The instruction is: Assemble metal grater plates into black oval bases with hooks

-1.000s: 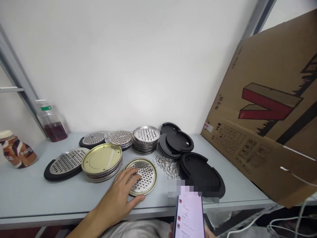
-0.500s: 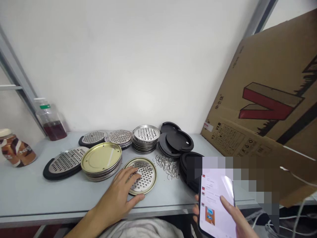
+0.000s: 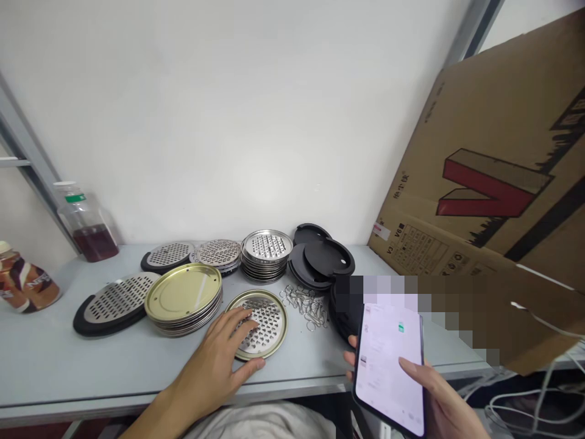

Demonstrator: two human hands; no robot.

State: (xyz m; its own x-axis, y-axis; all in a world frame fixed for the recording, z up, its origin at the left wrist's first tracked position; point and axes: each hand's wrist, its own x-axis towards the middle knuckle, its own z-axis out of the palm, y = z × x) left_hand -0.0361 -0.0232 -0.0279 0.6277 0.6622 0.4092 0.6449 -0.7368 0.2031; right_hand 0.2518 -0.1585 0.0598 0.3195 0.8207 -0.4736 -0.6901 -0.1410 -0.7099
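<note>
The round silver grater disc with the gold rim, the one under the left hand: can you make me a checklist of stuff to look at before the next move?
1. Left hand on the round silver grater disc with a gold rim: ok, it covers the left part.
2. Right hand free: not ok, it holds a lit, black-edged smartphone.
3. Disc completely flat on the light-grey table: cannot tell, part of its rim is covered.
4. Small silver metal clips and rings tidy: not ok, they lie in a loose tangle.
5. Stack of round gold-topped metal plates standing: ok.
</note>
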